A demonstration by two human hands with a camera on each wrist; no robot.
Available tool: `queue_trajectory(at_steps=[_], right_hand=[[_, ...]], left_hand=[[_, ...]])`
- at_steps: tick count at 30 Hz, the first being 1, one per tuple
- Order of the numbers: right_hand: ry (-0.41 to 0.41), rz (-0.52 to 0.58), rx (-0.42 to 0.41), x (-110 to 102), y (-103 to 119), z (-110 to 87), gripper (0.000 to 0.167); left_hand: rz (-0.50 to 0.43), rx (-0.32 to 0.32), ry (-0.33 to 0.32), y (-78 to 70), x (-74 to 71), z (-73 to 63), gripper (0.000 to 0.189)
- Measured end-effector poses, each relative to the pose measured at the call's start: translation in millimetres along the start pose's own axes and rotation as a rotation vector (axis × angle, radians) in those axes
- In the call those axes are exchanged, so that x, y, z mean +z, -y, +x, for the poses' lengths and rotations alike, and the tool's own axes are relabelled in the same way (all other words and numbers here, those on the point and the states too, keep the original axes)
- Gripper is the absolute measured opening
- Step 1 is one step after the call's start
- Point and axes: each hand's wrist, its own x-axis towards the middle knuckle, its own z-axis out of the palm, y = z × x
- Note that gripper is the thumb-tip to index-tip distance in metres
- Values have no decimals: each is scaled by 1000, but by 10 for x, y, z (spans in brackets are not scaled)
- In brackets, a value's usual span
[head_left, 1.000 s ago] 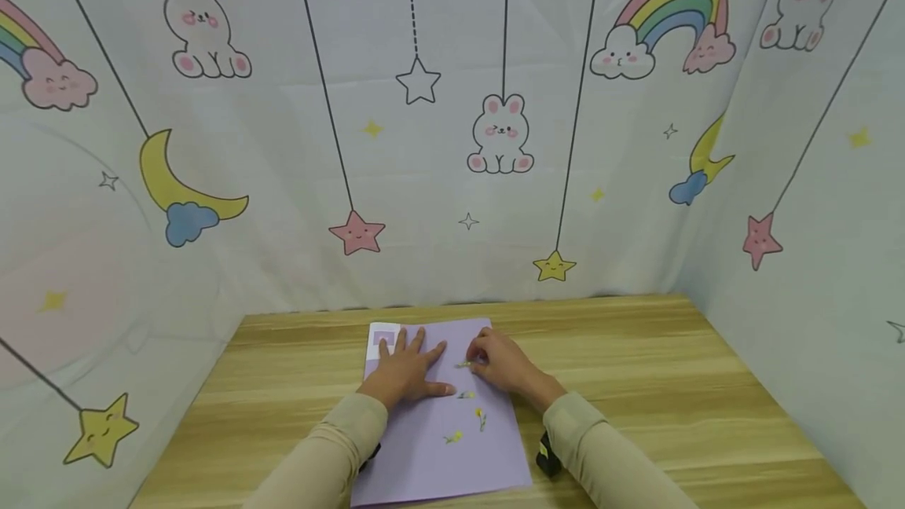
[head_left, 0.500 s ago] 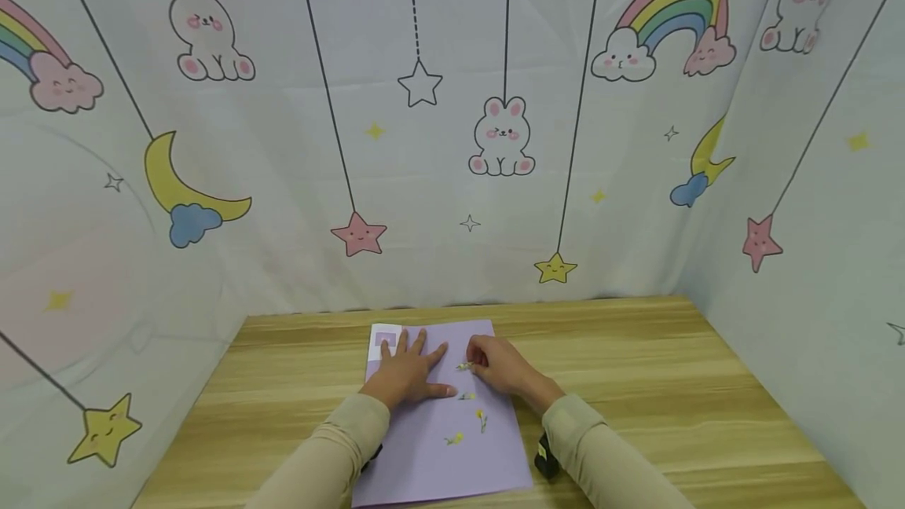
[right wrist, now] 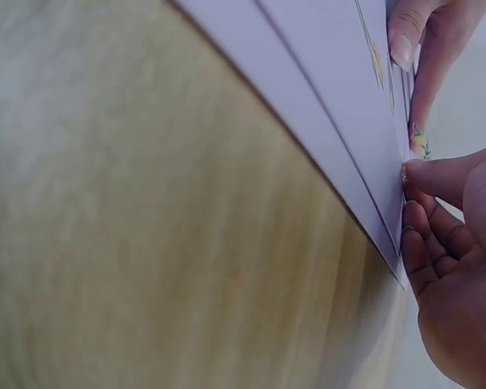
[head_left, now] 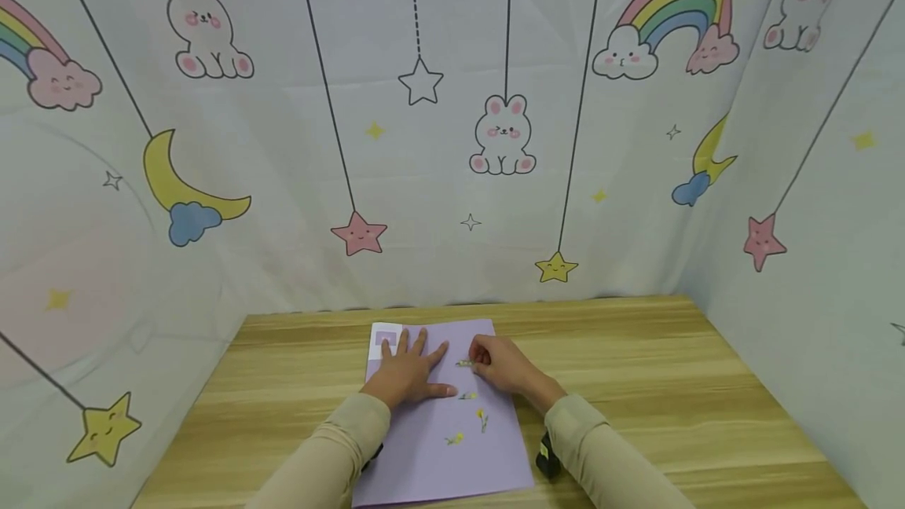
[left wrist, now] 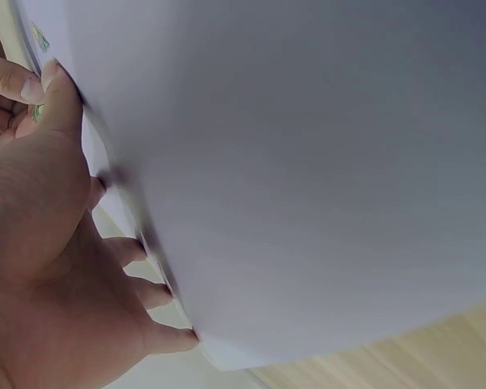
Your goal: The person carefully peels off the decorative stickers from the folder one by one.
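On a light purple folded sheet of paper [head_left: 445,470], my left hand [head_left: 404,375] lies flat with its fingers spread, pressing the upper left part. My right hand [head_left: 503,364] is at the upper right of the sheet, its thumb and fingertips pinching a small yellow flower with a green stem [head_left: 463,364]. In the right wrist view the flower [right wrist: 421,144] sticks out beyond the thumb tip. Below it on the paper lie a second flower [head_left: 467,396] close to my left thumb, a third one [head_left: 481,419], and another [head_left: 455,439] nearer the front.
A white corner label with a purple square [head_left: 385,338] shows at the sheet's upper left, partly under my left fingers. The sheet lies on a wood-grain table [head_left: 636,383]. A printed curtain [head_left: 438,273] encloses the back and sides. A black wrist device [head_left: 547,455] sits by my right sleeve.
Both hands stay where they were on the paper. My right fingertips shift only slightly at the flower they pinch.
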Motion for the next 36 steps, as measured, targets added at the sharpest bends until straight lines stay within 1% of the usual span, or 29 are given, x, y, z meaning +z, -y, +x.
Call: queue_trajectory(at_steps=[7, 13, 22, 25, 32, 36], right_hand=[[-3, -1, 10, 2, 4, -11, 17], [-8, 13, 20, -9, 0, -29, 8], [-33, 104, 60, -6, -40, -43, 11], [-46, 134, 73, -34, -26, -56, 11], [-49, 206, 108, -133, 53, -62, 9], [-47, 214, 125, -193, 91, -48, 7]], left_hand=[[-6, 0, -1, -7, -22, -19, 92], [-9, 1, 4, -9, -23, -29, 92], [10, 3, 3, 1, 0, -24, 93], [16, 4, 0, -6, -6, -28, 93], [15, 2, -2, -26, -28, -46, 92], [24, 5, -3, -26, -30, -50, 92]])
